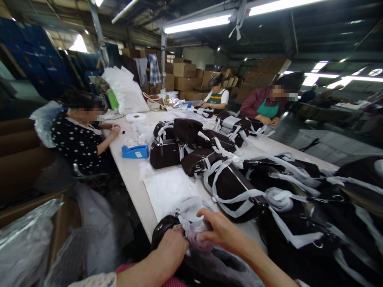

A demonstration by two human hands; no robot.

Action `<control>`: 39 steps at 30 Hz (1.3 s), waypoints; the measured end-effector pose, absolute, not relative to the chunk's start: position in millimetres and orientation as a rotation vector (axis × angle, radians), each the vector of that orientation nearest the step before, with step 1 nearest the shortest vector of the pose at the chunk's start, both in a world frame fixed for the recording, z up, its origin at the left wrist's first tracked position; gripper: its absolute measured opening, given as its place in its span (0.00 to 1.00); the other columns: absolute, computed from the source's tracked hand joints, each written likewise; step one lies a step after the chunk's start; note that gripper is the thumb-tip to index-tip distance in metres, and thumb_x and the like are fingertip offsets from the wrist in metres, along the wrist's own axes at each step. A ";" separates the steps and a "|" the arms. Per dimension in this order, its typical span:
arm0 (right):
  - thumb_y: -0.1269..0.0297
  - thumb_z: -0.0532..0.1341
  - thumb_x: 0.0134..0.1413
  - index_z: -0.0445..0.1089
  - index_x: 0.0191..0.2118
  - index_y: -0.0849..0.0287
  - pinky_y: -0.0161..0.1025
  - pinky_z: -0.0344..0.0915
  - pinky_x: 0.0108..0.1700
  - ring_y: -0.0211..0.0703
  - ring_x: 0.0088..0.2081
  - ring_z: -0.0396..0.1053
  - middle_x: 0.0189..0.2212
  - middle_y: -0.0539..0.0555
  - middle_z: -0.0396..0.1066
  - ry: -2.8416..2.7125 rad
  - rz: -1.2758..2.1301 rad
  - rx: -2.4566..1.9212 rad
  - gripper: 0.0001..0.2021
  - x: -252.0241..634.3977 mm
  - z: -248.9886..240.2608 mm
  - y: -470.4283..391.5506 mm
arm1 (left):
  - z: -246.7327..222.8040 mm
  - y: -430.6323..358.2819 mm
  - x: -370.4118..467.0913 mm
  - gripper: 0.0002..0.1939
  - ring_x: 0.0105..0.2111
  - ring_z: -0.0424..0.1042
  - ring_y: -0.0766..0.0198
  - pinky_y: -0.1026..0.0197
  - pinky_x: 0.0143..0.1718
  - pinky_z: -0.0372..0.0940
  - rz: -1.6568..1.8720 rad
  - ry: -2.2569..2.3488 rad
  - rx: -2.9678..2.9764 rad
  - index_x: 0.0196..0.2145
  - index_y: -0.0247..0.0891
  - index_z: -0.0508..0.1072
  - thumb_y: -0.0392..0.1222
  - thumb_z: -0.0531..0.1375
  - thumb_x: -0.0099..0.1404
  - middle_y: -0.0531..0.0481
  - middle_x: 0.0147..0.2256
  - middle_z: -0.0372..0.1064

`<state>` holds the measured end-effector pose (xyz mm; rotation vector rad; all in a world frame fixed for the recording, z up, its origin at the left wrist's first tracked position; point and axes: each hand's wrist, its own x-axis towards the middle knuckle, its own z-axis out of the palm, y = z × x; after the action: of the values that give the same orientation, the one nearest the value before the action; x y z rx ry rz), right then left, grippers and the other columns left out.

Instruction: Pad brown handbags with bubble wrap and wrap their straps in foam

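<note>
The dark bag (196, 263) is lying at the near edge of the counter (131, 171), directly beneath both hands. Its long axis appears to be running from the upper left of the view toward the lower right, though wrap and forearms are hiding part of the outline. The left hand (172, 244) is resting against the bag's upper edge, near its left end; its fingers are curling closed on that edge, and any smaller part between them is hidden. The right hand (220, 231) is standing higher, to the right, over the translucent wrap (194, 227); its thumb and forefinger are spreading apart around the wrap, with no firm grip showing. The left hand is therefore sitting nearer the bag body. A white sheet (169, 189) is lying just beyond the bag.
</note>
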<state>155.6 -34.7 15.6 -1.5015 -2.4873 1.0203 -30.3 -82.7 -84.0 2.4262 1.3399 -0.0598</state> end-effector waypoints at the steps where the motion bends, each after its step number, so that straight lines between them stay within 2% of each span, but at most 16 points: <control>1: 0.71 0.64 0.48 0.68 0.43 0.56 0.35 0.54 0.32 0.41 0.32 0.66 0.27 0.45 0.68 -2.469 0.997 -1.530 0.14 159.0 9.8 -35.8 | -76.6 -86.0 -31.2 0.12 0.47 0.68 0.45 0.50 0.43 0.64 -0.087 1.356 2.435 0.38 0.30 0.76 0.31 0.52 0.68 0.36 0.44 0.71; 3: 0.72 0.62 0.50 0.68 0.39 0.57 0.35 0.55 0.34 0.42 0.34 0.68 0.28 0.47 0.70 -2.457 0.922 -1.577 0.10 163.2 -2.7 -39.2 | -60.1 -91.9 -33.6 0.10 0.48 0.68 0.48 0.52 0.43 0.65 -0.128 1.347 2.443 0.39 0.33 0.75 0.32 0.53 0.68 0.40 0.45 0.70; 7: 0.73 0.60 0.56 0.67 0.42 0.57 0.38 0.59 0.36 0.47 0.37 0.73 0.35 0.52 0.76 -2.598 0.667 -1.588 0.08 162.8 -24.2 -47.4 | -34.7 -93.5 -40.7 0.12 0.41 0.72 0.56 0.58 0.42 0.66 -0.254 1.164 2.384 0.42 0.38 0.74 0.31 0.56 0.62 0.45 0.41 0.73; 10: 0.71 0.58 0.60 0.67 0.42 0.56 0.39 0.61 0.38 0.49 0.42 0.75 0.40 0.55 0.77 -2.657 0.521 -1.543 0.06 163.9 -29.9 -51.2 | -26.7 -87.6 -43.1 0.10 0.38 0.75 0.54 0.59 0.36 0.67 -0.446 1.007 2.365 0.36 0.40 0.76 0.32 0.60 0.56 0.45 0.38 0.75; 12: 0.70 0.59 0.59 0.67 0.43 0.56 0.38 0.61 0.37 0.48 0.40 0.75 0.37 0.53 0.77 -2.622 0.567 -1.543 0.07 168.1 -28.0 -52.9 | -24.6 -84.5 -42.4 0.10 0.37 0.76 0.53 0.60 0.34 0.68 -0.501 0.949 2.352 0.34 0.40 0.77 0.32 0.61 0.54 0.45 0.38 0.75; 16: 0.69 0.61 0.54 0.68 0.44 0.54 0.37 0.61 0.35 0.47 0.39 0.76 0.34 0.49 0.78 -2.724 0.707 -1.463 0.11 176.6 -25.6 -59.3 | -24.5 -84.6 -40.8 0.12 0.39 0.76 0.53 0.59 0.39 0.69 -0.307 1.165 2.318 0.37 0.38 0.77 0.28 0.57 0.59 0.44 0.37 0.76; 21: 0.82 0.55 0.49 0.73 0.44 0.61 0.40 0.63 0.34 0.55 0.40 0.78 0.39 0.61 0.79 -2.894 0.531 -1.668 0.18 168.8 -47.8 -73.3 | -32.5 -87.8 -45.8 0.10 0.41 0.75 0.53 0.57 0.43 0.68 -0.318 1.187 2.366 0.35 0.36 0.76 0.29 0.56 0.61 0.43 0.39 0.75; 26: 0.71 0.57 0.58 0.75 0.35 0.55 0.39 0.66 0.35 0.52 0.37 0.77 0.37 0.55 0.78 -2.877 0.543 -1.637 0.09 170.7 -38.9 -75.5 | -36.1 -85.9 -46.3 0.13 0.43 0.73 0.52 0.54 0.43 0.69 -0.215 1.264 2.427 0.39 0.37 0.73 0.27 0.52 0.63 0.44 0.41 0.73; 28: 0.67 0.51 0.65 0.75 0.41 0.54 0.41 0.68 0.40 0.51 0.41 0.76 0.39 0.56 0.77 -2.740 0.462 -1.699 0.13 184.3 -23.7 -73.5 | -32.7 -82.7 -41.9 0.16 0.45 0.72 0.52 0.52 0.44 0.69 -0.174 1.377 2.444 0.41 0.35 0.72 0.23 0.49 0.63 0.42 0.43 0.72; 30: 0.59 0.54 0.65 0.70 0.53 0.54 0.46 0.68 0.51 0.55 0.51 0.72 0.51 0.61 0.73 -2.593 0.479 -1.711 0.16 203.0 -11.5 -74.5 | -29.6 -78.9 -36.6 0.18 0.47 0.70 0.51 0.50 0.47 0.68 -0.170 1.495 2.455 0.40 0.33 0.73 0.22 0.47 0.63 0.39 0.46 0.71; 32: 0.51 0.67 0.51 0.56 0.66 0.55 0.53 0.62 0.60 0.63 0.63 0.60 0.66 0.67 0.56 -2.551 0.661 -1.698 0.39 222.3 -7.5 -79.6 | -29.6 -76.0 -33.0 0.18 0.52 0.68 0.48 0.46 0.52 0.66 -0.152 1.586 2.486 0.44 0.32 0.73 0.23 0.47 0.65 0.35 0.53 0.68; 33: 0.52 0.71 0.41 0.48 0.69 0.56 0.55 0.60 0.62 0.66 0.66 0.53 0.70 0.68 0.45 -2.557 0.773 -1.717 0.51 230.7 -9.0 -83.0 | -30.9 -75.2 -32.3 0.20 0.56 0.65 0.47 0.44 0.54 0.64 -0.143 1.616 2.502 0.49 0.32 0.71 0.24 0.47 0.65 0.33 0.57 0.65; 34: 0.56 0.74 0.35 0.43 0.71 0.55 0.57 0.58 0.62 0.68 0.68 0.49 0.71 0.69 0.39 -2.563 0.861 -1.759 0.58 237.6 -12.2 -86.1 | -32.7 -74.8 -32.2 0.22 0.59 0.62 0.45 0.42 0.56 0.62 -0.141 1.620 2.514 0.54 0.32 0.69 0.25 0.48 0.66 0.32 0.61 0.60; 35: 0.61 0.73 0.33 0.41 0.71 0.55 0.57 0.58 0.62 0.69 0.68 0.48 0.71 0.69 0.37 -2.567 0.907 -1.799 0.60 242.8 -16.7 -88.6 | -34.8 -74.8 -32.2 0.25 0.62 0.58 0.44 0.40 0.58 0.59 -0.148 1.593 2.525 0.59 0.33 0.64 0.27 0.49 0.65 0.31 0.64 0.55; 37: 0.69 0.67 0.38 0.44 0.71 0.57 0.54 0.61 0.61 0.65 0.66 0.54 0.68 0.69 0.50 -2.556 0.882 -1.839 0.52 247.7 -27.4 -90.4 | -38.0 -75.6 -31.1 0.33 0.65 0.52 0.41 0.36 0.62 0.51 -0.175 1.466 2.536 0.66 0.33 0.54 0.31 0.53 0.63 0.30 0.66 0.51; 39: 0.75 0.59 0.42 0.55 0.67 0.61 0.51 0.63 0.58 0.59 0.60 0.63 0.59 0.66 0.65 -2.556 0.780 -1.781 0.41 246.3 -37.9 -89.7 | -38.2 -76.9 -25.5 0.40 0.67 0.46 0.38 0.32 0.64 0.43 -0.133 1.313 2.560 0.68 0.31 0.47 0.35 0.57 0.62 0.29 0.67 0.48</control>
<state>246.3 -89.7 -37.9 -1.7809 -2.5558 0.7803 -25.5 -76.9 -38.2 2.5600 1.3126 -0.1326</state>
